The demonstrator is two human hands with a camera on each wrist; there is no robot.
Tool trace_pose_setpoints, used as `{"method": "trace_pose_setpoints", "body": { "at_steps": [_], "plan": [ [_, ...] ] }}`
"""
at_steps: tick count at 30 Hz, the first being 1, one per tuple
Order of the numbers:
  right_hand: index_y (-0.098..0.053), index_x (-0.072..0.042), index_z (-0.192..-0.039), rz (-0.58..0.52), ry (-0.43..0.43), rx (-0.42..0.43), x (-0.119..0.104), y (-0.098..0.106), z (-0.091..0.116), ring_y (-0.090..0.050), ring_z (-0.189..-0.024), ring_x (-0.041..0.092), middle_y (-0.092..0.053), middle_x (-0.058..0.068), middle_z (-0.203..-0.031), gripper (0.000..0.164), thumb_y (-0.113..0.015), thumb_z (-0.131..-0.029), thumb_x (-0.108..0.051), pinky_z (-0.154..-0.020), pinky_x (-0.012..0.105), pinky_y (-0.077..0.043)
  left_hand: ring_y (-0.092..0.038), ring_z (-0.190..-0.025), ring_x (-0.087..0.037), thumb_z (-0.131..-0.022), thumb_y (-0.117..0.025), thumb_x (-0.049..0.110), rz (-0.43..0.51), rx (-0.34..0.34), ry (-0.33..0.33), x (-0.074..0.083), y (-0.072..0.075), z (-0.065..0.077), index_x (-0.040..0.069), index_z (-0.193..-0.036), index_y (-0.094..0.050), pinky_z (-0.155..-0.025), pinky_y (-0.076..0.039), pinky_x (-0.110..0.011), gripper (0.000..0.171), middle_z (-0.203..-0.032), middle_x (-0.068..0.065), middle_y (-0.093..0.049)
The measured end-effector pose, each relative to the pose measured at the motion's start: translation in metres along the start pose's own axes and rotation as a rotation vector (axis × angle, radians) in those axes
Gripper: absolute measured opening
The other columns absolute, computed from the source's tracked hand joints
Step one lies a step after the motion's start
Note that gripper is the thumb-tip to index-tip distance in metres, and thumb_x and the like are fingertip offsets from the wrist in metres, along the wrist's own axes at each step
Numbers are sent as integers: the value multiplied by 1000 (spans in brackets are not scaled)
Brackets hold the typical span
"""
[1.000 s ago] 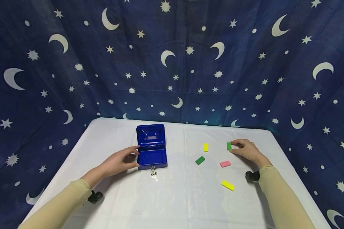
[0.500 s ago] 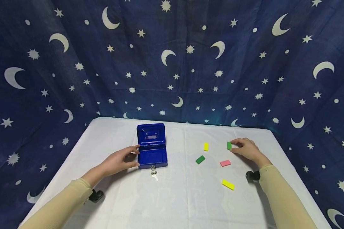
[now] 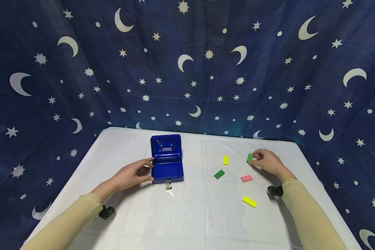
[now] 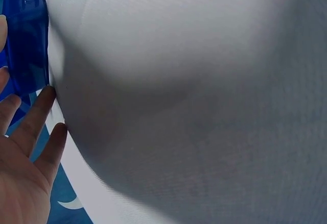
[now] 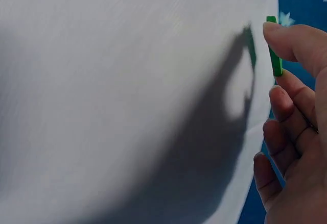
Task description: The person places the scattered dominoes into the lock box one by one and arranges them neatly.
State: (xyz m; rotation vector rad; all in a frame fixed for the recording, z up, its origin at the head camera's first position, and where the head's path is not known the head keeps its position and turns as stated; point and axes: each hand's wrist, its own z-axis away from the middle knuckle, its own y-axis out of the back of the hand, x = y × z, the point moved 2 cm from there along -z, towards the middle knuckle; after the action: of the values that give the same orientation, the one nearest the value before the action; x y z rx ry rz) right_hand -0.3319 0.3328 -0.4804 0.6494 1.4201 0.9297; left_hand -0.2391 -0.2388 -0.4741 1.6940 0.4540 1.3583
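A blue metal cash box (image 3: 168, 170) lies with its lid (image 3: 166, 146) raised, and small keys (image 3: 169, 189) hang from the lock at its front. My left hand (image 3: 130, 176) rests at the box's left side, fingertips and thumb at its edge, fingers spread and relaxed. In the left wrist view, the fingers (image 4: 33, 122) reach along the blue wall. At the right, my right hand (image 3: 268, 162) pinches a green block (image 3: 249, 158) between thumb and fingers. The right wrist view shows this green block (image 5: 274, 45) close over the white cloth, with its shadow beside it.
Left of the right hand lie a yellow block (image 3: 225, 160), a dark green block (image 3: 219, 174) and a pink block (image 3: 246, 178). Nearer the front is another yellow block (image 3: 249, 201). A blue curtain with moons and stars (image 3: 187, 69) stands behind the white table (image 3: 187, 222).
My right hand has taken the green block between thumb and fingers and tilted it slightly. The left hand stays at the box. The whole head view has shifted a little.
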Motion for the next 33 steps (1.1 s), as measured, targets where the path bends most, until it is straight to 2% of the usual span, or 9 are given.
{"method": "trace_pose_setpoints", "body": {
  "at_steps": [4,9,16,23,29,33],
  "plan": [
    [-64,-8,-125,10,69,28,-25,-2,-2,-48,-90,26,-54,7,-99,52,-80,-89,-42,-68,36,-40,-53,-136,-25,-90,-77,49,-3,1,5,0,0,0,24,-126,-63,-110,-43,-54,46,-160,3,-42],
    [-66,-13,-125,-20,181,38,-75,-12,-3,-47,-93,26,-54,4,-98,48,-82,-87,-39,-73,39,-37,-53,-136,-26,-91,-77,47,12,3,5,0,1,1,23,-126,-63,-110,-43,-54,45,-160,3,-42],
    [-69,-19,-120,-45,333,5,-148,-40,-4,-50,-93,21,-57,-3,-94,42,-84,-84,-35,-80,39,-40,-51,-138,-25,-92,-76,48,19,3,5,-2,-2,2,24,-128,-63,-110,-42,-54,45,-160,4,-41],
    [-69,-23,-119,-9,472,-48,-205,-72,-2,-53,-95,24,-61,0,-96,41,-83,-84,-39,-85,40,-38,-48,-140,-27,-93,-76,45,23,10,-6,-2,-2,3,22,-128,-63,-110,-42,-55,44,-160,5,-41],
    [-69,-27,-118,29,500,-84,-244,-95,-2,-49,-90,15,-58,-8,-92,42,-85,-82,-43,-83,38,-36,-49,-139,-24,-92,-76,46,16,8,-17,-2,0,4,25,-127,-62,-109,-42,-55,43,-160,7,-40],
    [-70,-26,-116,32,516,-106,-262,-110,-4,-48,-89,15,-62,-2,-93,41,-85,-82,-43,-82,39,-35,-52,-137,-22,-91,-77,46,22,6,-19,-2,0,3,26,-126,-62,-108,-43,-54,43,-160,8,-41]
  ]
}}
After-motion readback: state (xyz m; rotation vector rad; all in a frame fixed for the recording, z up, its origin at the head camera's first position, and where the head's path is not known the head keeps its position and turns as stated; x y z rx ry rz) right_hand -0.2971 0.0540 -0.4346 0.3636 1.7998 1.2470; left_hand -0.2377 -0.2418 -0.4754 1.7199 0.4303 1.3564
